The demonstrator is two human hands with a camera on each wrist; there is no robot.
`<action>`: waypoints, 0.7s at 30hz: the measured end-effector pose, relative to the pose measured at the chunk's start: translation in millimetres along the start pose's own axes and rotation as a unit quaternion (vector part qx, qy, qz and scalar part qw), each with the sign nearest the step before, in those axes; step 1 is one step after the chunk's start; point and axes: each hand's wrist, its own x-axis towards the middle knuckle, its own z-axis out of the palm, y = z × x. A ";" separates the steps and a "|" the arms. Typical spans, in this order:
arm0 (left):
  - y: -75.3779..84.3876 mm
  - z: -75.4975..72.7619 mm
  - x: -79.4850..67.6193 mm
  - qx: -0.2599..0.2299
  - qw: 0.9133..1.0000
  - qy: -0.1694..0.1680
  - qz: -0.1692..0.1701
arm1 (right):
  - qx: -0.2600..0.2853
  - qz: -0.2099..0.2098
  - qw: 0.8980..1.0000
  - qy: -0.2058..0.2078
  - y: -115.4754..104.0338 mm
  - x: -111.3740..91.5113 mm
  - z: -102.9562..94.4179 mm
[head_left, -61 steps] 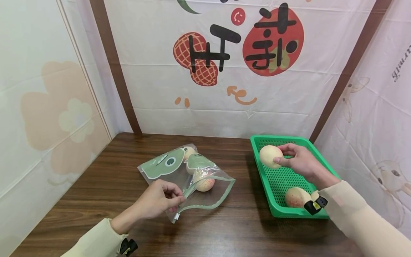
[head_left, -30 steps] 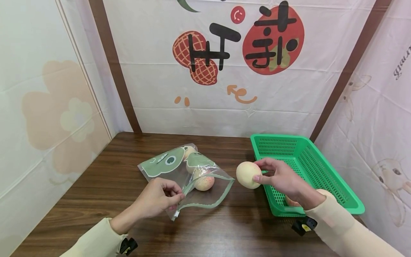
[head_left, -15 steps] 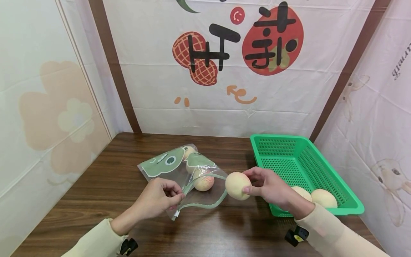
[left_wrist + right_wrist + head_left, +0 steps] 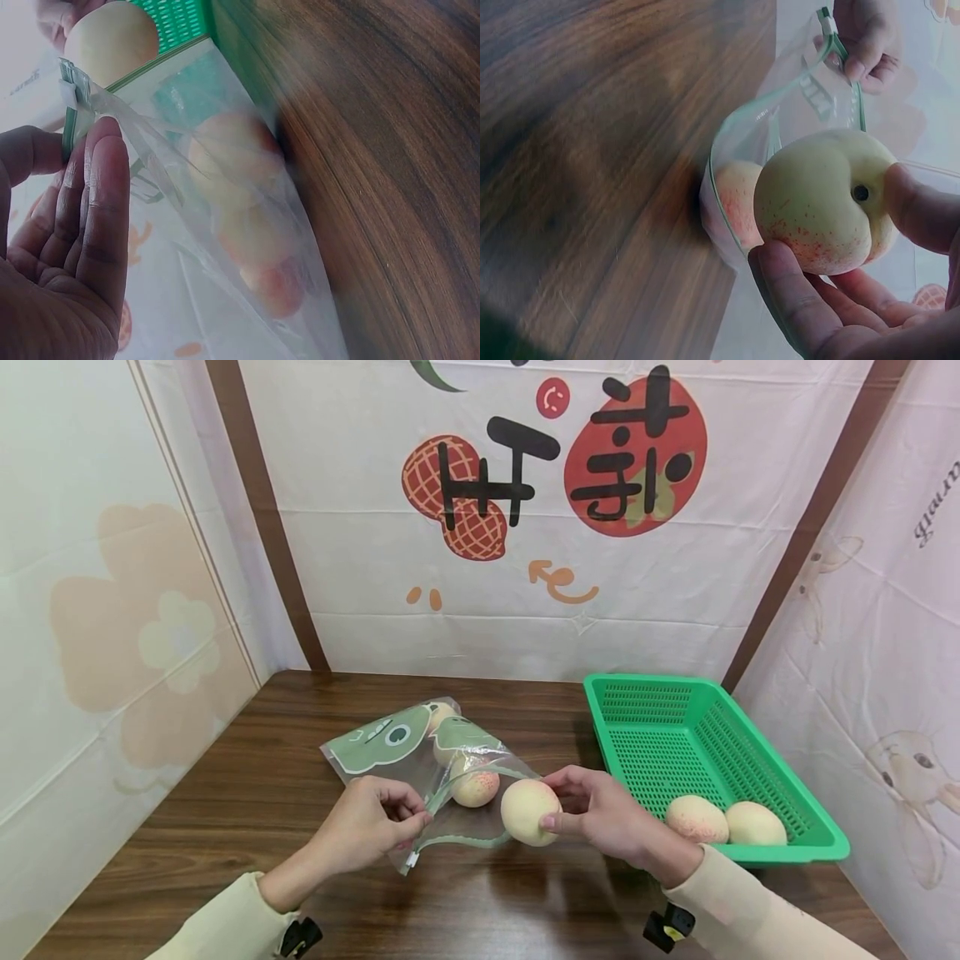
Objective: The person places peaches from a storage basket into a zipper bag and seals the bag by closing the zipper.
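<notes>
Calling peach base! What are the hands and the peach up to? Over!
Left hand pinching bag by its edge. Right hand holding peach at the open mouth. Nothing seen blocking the way in. Over.

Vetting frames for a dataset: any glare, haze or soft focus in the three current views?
Head view: fairly even light, small glints on the plastic bag, soft sheen on the table; left wrist view: hazy and low in contrast, bagged peaches milky through the plastic; right wrist view: dim, but speckles on the held peach read clearly, table grain softer.
</notes>
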 end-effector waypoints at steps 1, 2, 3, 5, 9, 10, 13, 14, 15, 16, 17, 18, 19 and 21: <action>0.1 0.0 -0.1 0.001 1.000 0.000 0.001 | 0.003 0.000 1.000 0.001 0.5 0.6 2.2; 0.2 0.0 -0.1 0.002 1.000 0.000 0.001 | 0.003 -0.001 1.000 0.003 1.1 1.4 4.6; 0.3 0.1 -0.1 0.003 1.000 0.001 0.002 | 0.003 -0.001 1.000 0.006 1.7 2.2 7.1; 0.5 0.0 -0.2 0.005 1.000 0.002 0.003 | 0.002 -0.003 1.000 0.012 3.0 4.3 12.5; 0.9 -0.2 -0.6 0.009 1.000 0.004 0.005 | -0.011 -0.007 1.000 0.026 5.7 8.2 25.3; 0.8 -0.2 -0.6 0.008 1.000 0.004 0.006 | -0.015 -0.010 0.999 0.030 6.6 9.3 28.7; 0.7 -0.2 -0.7 0.006 1.000 0.003 0.009 | -0.031 -0.025 0.998 0.046 9.6 13.3 39.4; 0.7 -0.2 -0.8 0.005 1.000 0.002 0.010 | -0.035 -0.032 0.997 0.053 11.1 15.2 43.3; 0.7 -0.2 -0.8 0.005 1.000 0.001 0.011 | -0.041 -0.037 0.997 0.059 12.4 17.2 47.4; 0.7 -0.2 -0.9 0.004 1.000 0.001 0.012 | -0.046 -0.041 0.996 0.065 13.7 19.2 51.6; 0.7 -0.2 -0.9 0.005 1.000 0.000 0.013 | -0.046 -0.044 0.995 0.071 14.9 21.0 55.9; 0.8 -0.1 -1.0 0.005 1.000 0.000 0.014 | -0.048 -0.046 0.995 0.078 16.1 22.6 60.3; 0.9 -0.1 -1.0 0.005 1.000 0.000 0.015 | -0.049 -0.049 0.994 0.083 17.5 24.1 64.4; 1.2 -0.2 -1.2 0.007 1.000 -0.001 0.016 | -0.055 -0.052 0.993 0.092 20.3 27.0 72.1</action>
